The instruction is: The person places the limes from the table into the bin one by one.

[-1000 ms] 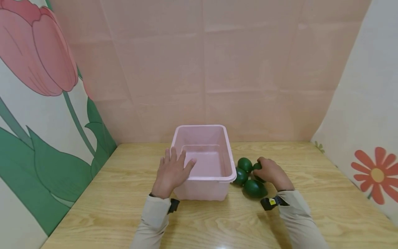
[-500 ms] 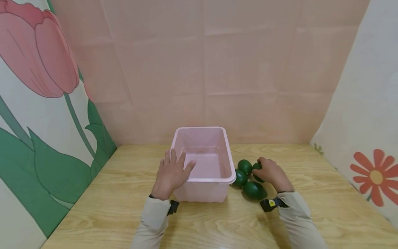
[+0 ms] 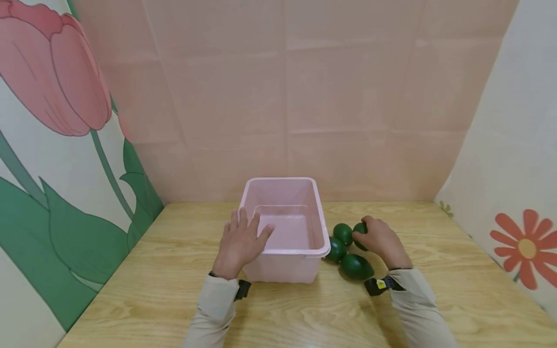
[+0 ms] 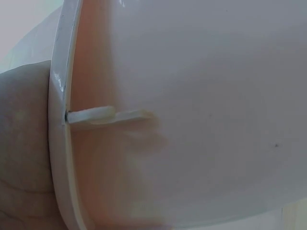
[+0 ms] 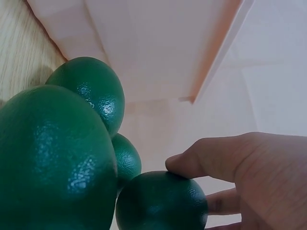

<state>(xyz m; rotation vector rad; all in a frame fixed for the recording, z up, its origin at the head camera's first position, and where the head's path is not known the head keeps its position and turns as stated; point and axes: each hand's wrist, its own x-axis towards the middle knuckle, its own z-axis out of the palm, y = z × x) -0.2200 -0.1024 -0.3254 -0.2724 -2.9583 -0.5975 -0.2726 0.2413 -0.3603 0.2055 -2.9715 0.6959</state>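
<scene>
A pink plastic bin [image 3: 283, 268] stands on the table in the head view. My left hand [image 3: 239, 243] rests on its near left rim with fingers spread; in the left wrist view part of that hand [image 4: 24, 148] lies against the bin's edge. To the bin's right, my right hand [image 3: 383, 243] grips a dark green avocado [image 3: 359, 229] between thumb and fingers, also clear in the right wrist view as the lower avocado [image 5: 158, 201]. Beside it lie three more glossy green avocados: a far one [image 3: 343, 233], one near the bin [image 3: 337, 250] and a larger near one [image 3: 356, 267].
The wooden table [image 3: 287, 319] carries the bin and avocados. A pink sheet [image 3: 283, 96] hangs behind it. Flower-printed panels flank both sides, a tulip on the left panel [image 3: 74, 164] and an orange flower on the right panel [image 3: 526, 246]. The bin's side wall rises close to the avocados.
My right hand has risen slightly with the avocado it holds. The left hand has kept its place on the bin rim, and the other avocados have not moved.
</scene>
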